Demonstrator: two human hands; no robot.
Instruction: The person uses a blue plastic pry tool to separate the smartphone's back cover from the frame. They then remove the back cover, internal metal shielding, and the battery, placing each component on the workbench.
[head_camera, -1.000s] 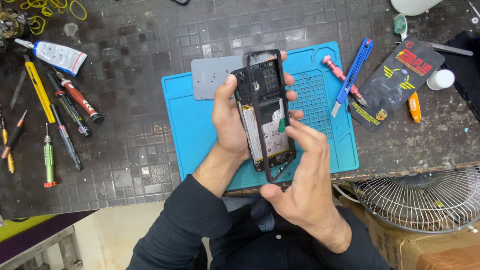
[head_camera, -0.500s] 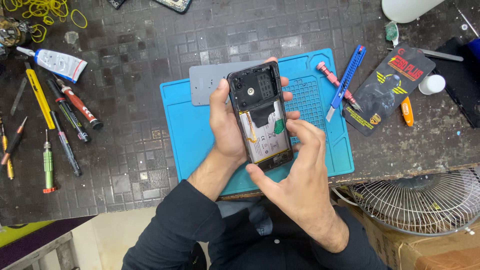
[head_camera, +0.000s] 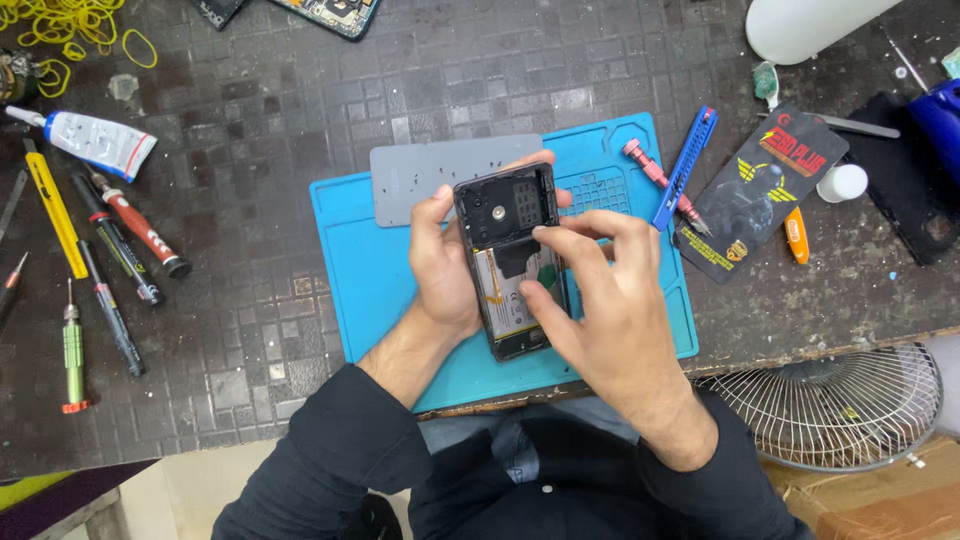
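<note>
The opened phone is held above the blue work mat, back cover off, battery and black inner frame exposed. The left hand grips it from 9 o'clock: palm behind the body, thumb along the left edge, fingertips wrapping the top right corner. The right hand approaches from 4 o'clock, its fingers curled and loosely spread, fingertips pressing on the inner frame near the middle, thumb on the battery area.

At 12 o'clock from the phone a grey plate lies on the mat. At 2 o'clock lie a blue tool and a pink-handled screwdriver. At 9 o'clock, on the dark tiled bench, screwdrivers lie in a row. A wire fan guard sits at 4 o'clock below the bench edge.
</note>
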